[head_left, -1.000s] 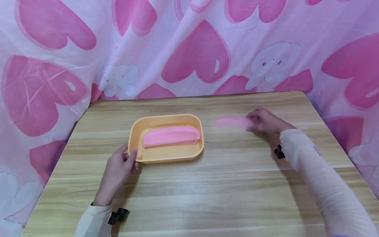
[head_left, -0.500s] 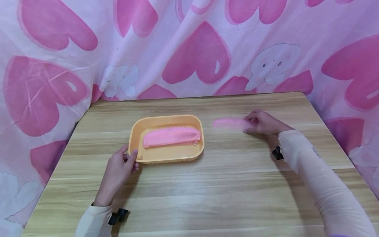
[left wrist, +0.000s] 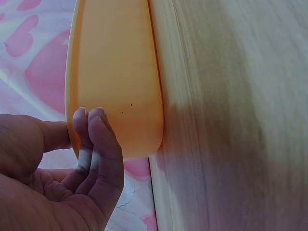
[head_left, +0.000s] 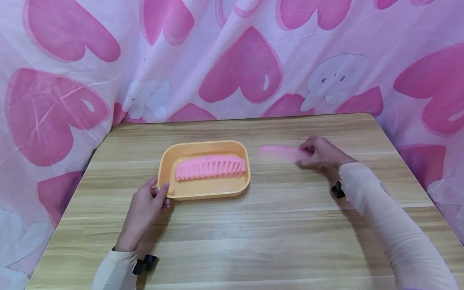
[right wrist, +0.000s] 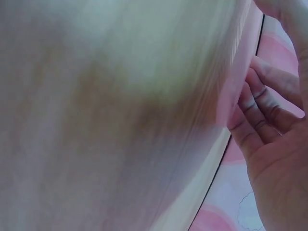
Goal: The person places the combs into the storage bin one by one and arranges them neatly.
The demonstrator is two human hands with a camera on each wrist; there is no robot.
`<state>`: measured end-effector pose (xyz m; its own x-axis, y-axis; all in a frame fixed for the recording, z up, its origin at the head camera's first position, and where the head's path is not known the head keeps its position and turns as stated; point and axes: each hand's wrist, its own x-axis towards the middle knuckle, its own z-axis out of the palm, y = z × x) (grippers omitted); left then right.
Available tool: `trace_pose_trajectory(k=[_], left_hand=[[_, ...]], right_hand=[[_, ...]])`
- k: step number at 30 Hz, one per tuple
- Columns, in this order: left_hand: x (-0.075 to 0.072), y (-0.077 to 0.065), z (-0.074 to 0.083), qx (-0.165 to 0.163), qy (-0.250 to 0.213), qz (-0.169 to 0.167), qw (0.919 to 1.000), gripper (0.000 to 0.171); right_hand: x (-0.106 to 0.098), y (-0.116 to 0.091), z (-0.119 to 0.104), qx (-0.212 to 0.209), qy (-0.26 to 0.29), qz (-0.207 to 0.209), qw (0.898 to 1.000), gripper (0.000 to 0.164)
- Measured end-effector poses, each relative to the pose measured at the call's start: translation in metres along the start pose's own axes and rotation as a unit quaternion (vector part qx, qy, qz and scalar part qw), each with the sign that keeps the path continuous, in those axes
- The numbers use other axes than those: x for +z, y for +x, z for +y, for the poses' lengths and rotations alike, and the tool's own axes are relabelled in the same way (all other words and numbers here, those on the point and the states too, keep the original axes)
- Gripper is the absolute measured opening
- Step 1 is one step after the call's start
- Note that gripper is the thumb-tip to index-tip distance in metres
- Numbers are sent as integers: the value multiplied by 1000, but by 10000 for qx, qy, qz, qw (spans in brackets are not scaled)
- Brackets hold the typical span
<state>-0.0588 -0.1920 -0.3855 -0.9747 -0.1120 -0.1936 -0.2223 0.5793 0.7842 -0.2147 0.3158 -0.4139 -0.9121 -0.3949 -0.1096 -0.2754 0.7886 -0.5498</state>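
A yellow-orange plastic tray (head_left: 203,192) stands on the table, and a pink comb (head_left: 210,168) lies inside it with its teeth toward the near side. My left hand (head_left: 146,205) pinches the tray's near left corner; in the left wrist view the thumb is at the rim and curled fingers press the outer wall (left wrist: 115,57). To the right of the tray, my right hand (head_left: 319,153) pinches the right end of a second pink comb (head_left: 277,151), low over the table. The right wrist view shows that comb (right wrist: 231,91) edge-on between thumb and fingers.
The wood-grain table (head_left: 232,245) carries the tray near its back half. Behind it hangs a pink curtain (head_left: 239,60) printed with hearts, close along the back edge. Each wrist wears a black camera mount (head_left: 144,264).
My right hand has shifted slightly left and toward me with its comb, whose free end is a little closer to the tray. The left hand and tray have stayed in place.
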Motion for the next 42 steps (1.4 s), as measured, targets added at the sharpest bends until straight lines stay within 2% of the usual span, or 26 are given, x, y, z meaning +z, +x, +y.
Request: trace_pose_trajectory(k=[9,19,25,30,36,42], left_hand=[[-1,0,0,-2,19,-19,10000,57],[0,-1,-1,31,29,5,10000,56],[-1,-1,-1,36,-4,-20,10000,56],[-1,-1,-1,65,0,-5,10000,56],[-1,-1,-2,84,-5,7,10000,55],[-1,-1,-2,36,9,-3,10000,55]], right_hand=[[-2,-2,-2,63,130,137,9998,53],[-13,-1,-21,97,393,453,9982,50],[-17,1,-33,-351,203,750,9964,39],[-21,6,-51,-606,96,803,9949,34],[-20,15,-77,-758,46,794,9940,40],[-14,27,-104,-1286,250,775,9884,40]])
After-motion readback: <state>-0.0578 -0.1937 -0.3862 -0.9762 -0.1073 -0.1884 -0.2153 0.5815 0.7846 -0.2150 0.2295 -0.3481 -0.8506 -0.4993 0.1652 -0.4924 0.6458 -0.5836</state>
